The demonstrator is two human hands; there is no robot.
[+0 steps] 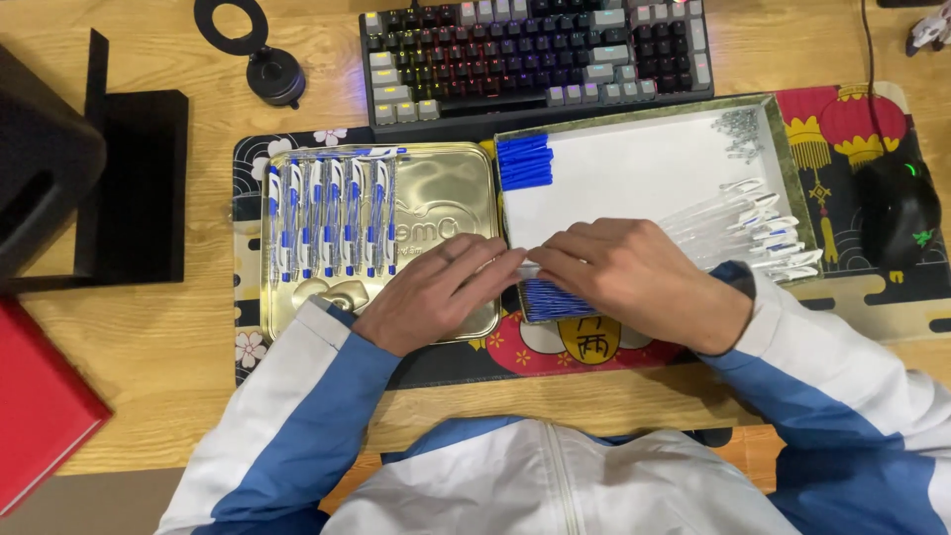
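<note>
A clear pen barrel (527, 266) is pinched between the fingertips of the left hand (436, 290) and the right hand (634, 277), over the near edge of a white tray (634, 168). Blue refills (555, 300) lie beneath, finished pens (332, 216) in the gold tin (446, 188) on the left.

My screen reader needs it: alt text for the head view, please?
Two hands, left hand and right hand, meet over a white tray of pen parts, beside a gold tin lid lined with assembled pens.
</note>
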